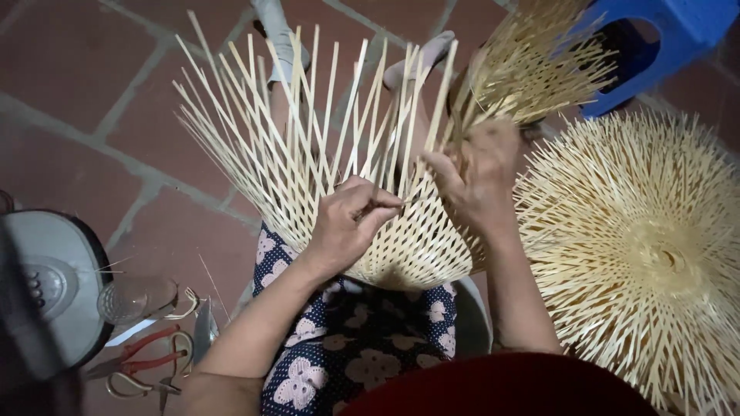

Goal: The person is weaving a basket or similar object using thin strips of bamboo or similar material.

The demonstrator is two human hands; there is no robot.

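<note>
A half-woven bamboo basket [408,246] of pale strips rests on my lap, its loose ends fanning upward. My left hand [351,223] pinches a thin bamboo strip [385,202] against the weave near the middle. My right hand [478,181] grips a group of upright strips at the basket's right side, fingers curled around them. Both hands sit close together on the open lattice.
A stack of finished round bamboo weavings [640,254] lies at the right. A blue plastic stool [671,38] stands at top right. At the left are a grey fan base [54,285], a clear glass [127,299], red-handled scissors [146,354] and a knife on the red tile floor [85,100].
</note>
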